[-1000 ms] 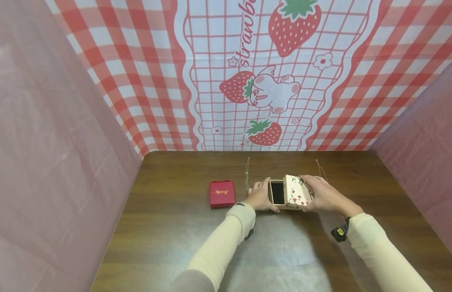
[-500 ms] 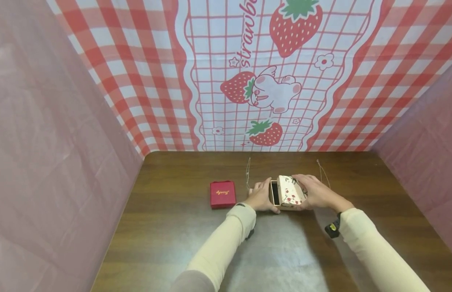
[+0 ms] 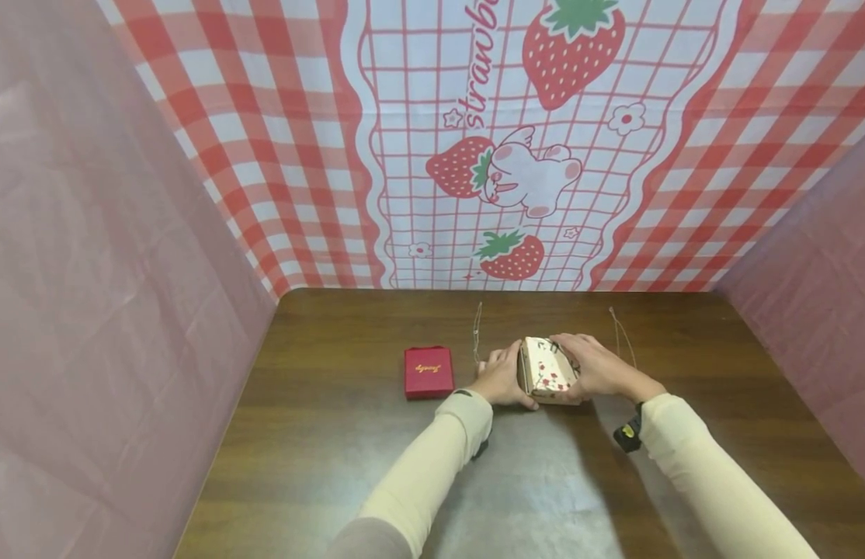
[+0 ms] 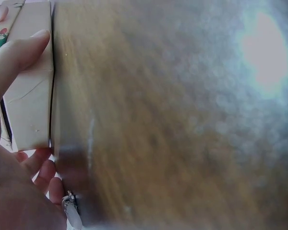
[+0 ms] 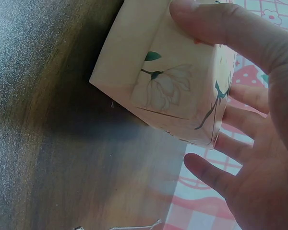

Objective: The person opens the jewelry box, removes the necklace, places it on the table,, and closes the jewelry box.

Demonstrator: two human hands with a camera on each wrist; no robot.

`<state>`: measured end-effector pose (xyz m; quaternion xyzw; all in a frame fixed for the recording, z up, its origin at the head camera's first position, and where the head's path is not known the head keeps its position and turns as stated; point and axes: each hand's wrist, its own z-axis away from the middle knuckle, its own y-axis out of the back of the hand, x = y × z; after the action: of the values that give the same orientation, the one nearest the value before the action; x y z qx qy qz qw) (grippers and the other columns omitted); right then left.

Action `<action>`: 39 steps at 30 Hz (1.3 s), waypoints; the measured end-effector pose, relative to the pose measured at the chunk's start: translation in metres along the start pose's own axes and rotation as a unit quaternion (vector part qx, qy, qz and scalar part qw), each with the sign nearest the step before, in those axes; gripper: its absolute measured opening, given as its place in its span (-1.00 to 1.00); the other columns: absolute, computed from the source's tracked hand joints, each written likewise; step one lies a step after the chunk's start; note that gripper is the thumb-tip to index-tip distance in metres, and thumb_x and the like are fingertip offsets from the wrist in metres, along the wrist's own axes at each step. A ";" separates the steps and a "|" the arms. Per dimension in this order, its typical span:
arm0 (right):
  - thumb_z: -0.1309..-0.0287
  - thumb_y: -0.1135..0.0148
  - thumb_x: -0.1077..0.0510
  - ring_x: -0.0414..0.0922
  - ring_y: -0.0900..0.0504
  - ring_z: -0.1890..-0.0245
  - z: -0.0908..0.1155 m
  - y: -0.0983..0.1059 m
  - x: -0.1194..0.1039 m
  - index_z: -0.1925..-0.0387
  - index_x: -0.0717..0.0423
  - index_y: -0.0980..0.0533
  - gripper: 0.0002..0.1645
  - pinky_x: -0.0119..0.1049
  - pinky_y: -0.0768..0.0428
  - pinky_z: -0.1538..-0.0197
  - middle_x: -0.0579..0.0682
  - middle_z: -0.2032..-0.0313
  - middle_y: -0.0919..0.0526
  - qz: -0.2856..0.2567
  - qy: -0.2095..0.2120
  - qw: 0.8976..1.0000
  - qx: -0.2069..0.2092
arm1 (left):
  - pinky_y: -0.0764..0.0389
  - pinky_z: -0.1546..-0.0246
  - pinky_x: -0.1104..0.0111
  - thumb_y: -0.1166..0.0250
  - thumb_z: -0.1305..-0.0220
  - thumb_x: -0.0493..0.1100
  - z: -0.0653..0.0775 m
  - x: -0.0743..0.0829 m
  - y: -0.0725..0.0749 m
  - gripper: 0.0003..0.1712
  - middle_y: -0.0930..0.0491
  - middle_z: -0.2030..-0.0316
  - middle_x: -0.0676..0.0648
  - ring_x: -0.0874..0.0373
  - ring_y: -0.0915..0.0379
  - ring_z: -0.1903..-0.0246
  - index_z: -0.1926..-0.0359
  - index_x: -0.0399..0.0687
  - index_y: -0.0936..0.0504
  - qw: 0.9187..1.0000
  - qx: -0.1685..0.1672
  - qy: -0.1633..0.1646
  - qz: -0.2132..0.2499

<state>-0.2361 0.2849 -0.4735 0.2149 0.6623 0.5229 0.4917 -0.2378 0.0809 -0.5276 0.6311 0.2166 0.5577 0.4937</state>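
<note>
A small cream jewelry box with a red-blossom lid (image 3: 547,366) stands on the table in the head view. At its left end, my left hand (image 3: 501,379) grips the plain base (image 4: 29,105), thumb on the near side and fingers on the far side. My right hand (image 3: 602,369) holds the lid, which shows a white flower and green leaf on its side (image 5: 165,86) in the right wrist view. The lid covers nearly all of the base; a thin gap shows along the left edge. The box's inside is hidden.
Left of the hands lies a red box (image 3: 429,373) with gold lettering. One thin necklace (image 3: 477,330) lies behind my left hand, another (image 3: 623,338) behind my right. A strawberry-print cloth (image 3: 516,155) hangs behind the wooden table (image 3: 321,450), with pink cloth at both sides.
My right hand has moved left with the lid, and the black inside of the base has gone from sight beneath it. My left hand stays on the base.
</note>
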 end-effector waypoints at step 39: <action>0.21 -0.55 -0.20 0.43 -0.29 -0.24 0.004 -0.007 0.004 -0.32 0.37 -0.28 0.17 0.38 -0.32 -0.20 0.48 -0.25 -0.33 0.014 -0.015 1.000 0.015 | -0.32 -0.26 0.06 -0.58 0.23 0.27 -0.003 0.002 0.006 0.38 -0.23 -0.42 -0.08 0.02 -0.20 -0.37 -0.52 0.05 0.02 0.996 -0.012 -0.031 0.088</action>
<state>-0.2328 0.2874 -0.4811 0.2397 0.6592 0.5166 0.4911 -0.2418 0.0805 -0.5216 0.6588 0.1384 0.5816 0.4568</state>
